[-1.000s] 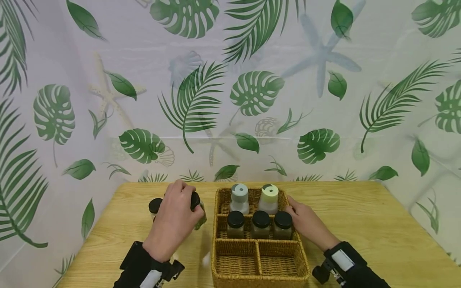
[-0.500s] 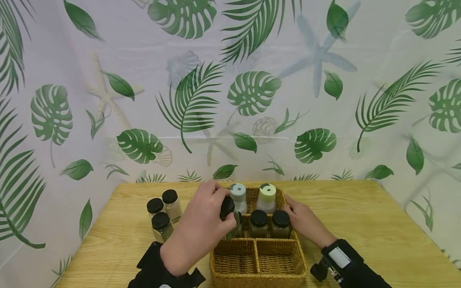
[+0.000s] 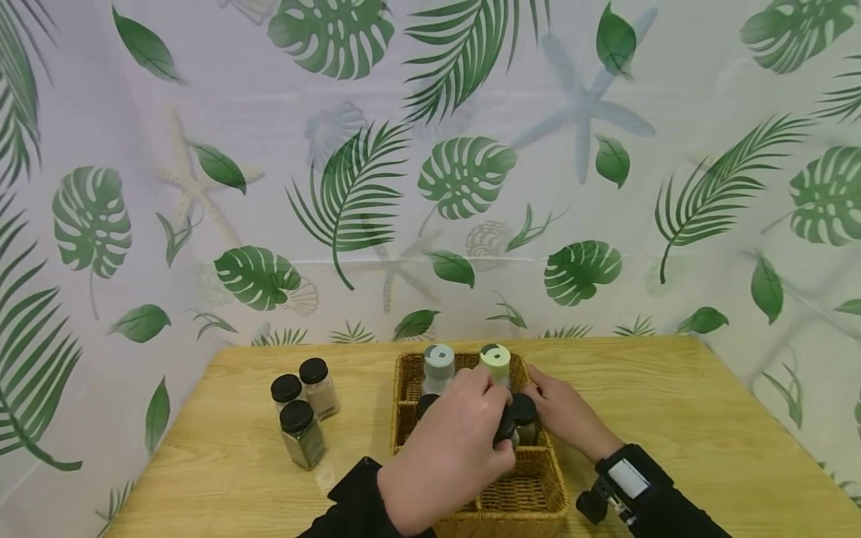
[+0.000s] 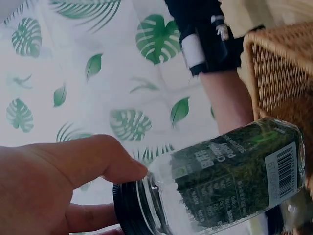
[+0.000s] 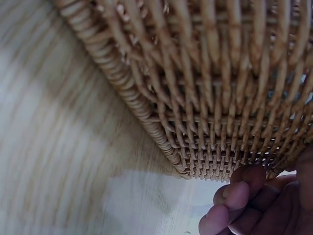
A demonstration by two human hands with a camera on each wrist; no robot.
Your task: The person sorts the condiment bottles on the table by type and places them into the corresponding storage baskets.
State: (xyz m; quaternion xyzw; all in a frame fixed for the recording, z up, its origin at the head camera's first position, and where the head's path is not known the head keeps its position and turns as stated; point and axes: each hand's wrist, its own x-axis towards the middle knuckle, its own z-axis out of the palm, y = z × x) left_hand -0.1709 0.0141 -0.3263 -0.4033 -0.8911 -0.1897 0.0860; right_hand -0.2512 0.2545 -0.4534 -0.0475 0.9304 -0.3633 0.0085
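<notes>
My left hand (image 3: 457,441) pinches the black lid of a clear glass spice jar (image 4: 220,181) filled with dried green herbs. It holds the jar over the wicker basket (image 3: 554,478), hiding part of the middle row. At the basket's right side, my right hand (image 3: 572,415) grips the wall near the back corner; its curled fingers (image 5: 232,196) show against the weave in the right wrist view. Two white bottles stand in the back section, one with a pale blue cap (image 3: 439,359), the other with a yellow-green cap (image 3: 495,359). Black-lidded jars (image 3: 524,409) occupy the middle section.
Three black-lidded jars (image 3: 302,435) stand close together on the wooden table (image 3: 222,456), left of the basket. A leaf-patterned cloth (image 3: 377,299) hangs behind the table and along its sides. The basket's front section is divided in two.
My left hand has carried the herb jar rightward from the group on the table to above the basket. My right hand stays at the basket's right side.
</notes>
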